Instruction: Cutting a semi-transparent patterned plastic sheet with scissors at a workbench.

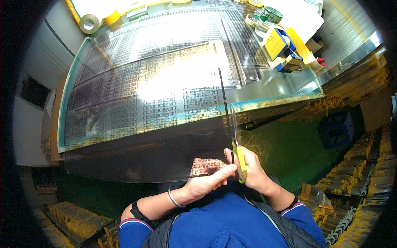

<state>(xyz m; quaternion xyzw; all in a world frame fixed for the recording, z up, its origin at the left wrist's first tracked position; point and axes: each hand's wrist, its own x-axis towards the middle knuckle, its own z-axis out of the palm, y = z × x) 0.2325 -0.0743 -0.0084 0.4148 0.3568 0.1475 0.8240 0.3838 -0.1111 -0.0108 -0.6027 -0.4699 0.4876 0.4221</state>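
A large clear film sheet with black printed patterns lies partly on the glass-topped table and hangs over its near edge toward me. My left hand is closed on the sheet's near right corner, thumb on top, with fingers showing through the film. My right hand grips a pair of scissors with yellow-green handles. The blades point away from me, beside the dark stripe along the film's right edge. Whether they are parted is too fine to see. Both hands are close together, nearly touching, in front of my body.
The glass table has a teal rim and bears more printed films. A blue and yellow tape dispenser and green tape rolls stand at the far right. A grey tape roll is far left. A blue stool-like object stands at right.
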